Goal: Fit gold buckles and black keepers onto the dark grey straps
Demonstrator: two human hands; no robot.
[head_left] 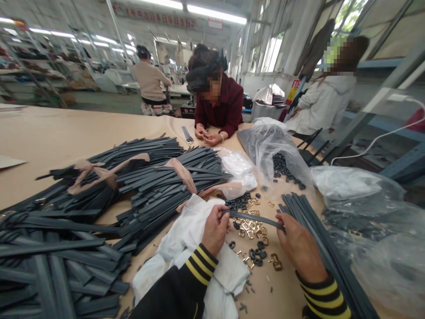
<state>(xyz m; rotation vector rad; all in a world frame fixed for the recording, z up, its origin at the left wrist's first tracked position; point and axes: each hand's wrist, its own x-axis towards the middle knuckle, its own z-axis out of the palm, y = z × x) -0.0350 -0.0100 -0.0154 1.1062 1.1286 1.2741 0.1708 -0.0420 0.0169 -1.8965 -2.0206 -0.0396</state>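
Observation:
A dark grey strap (254, 217) is stretched between my two hands above the table. My left hand (215, 228) pinches one end, and my right hand (299, 243) is closed on the other end. Beneath the strap lie gold buckles (249, 228) in a loose heap, with small black loops (259, 254) around them. One larger gold buckle (275, 262) sits apart, near my right wrist. A white cloth (175, 235) lies under my left forearm. Beside my right hand is a bundle of long grey straps (325, 239).
Tied bundles of grey straps (172, 186) and loose straps (59, 270) cover the table's left side. Clear plastic bags (358, 186) stand at the right. Across the table (139, 126), a person in dark red (229, 102) leans over small parts. Two other people are farther back.

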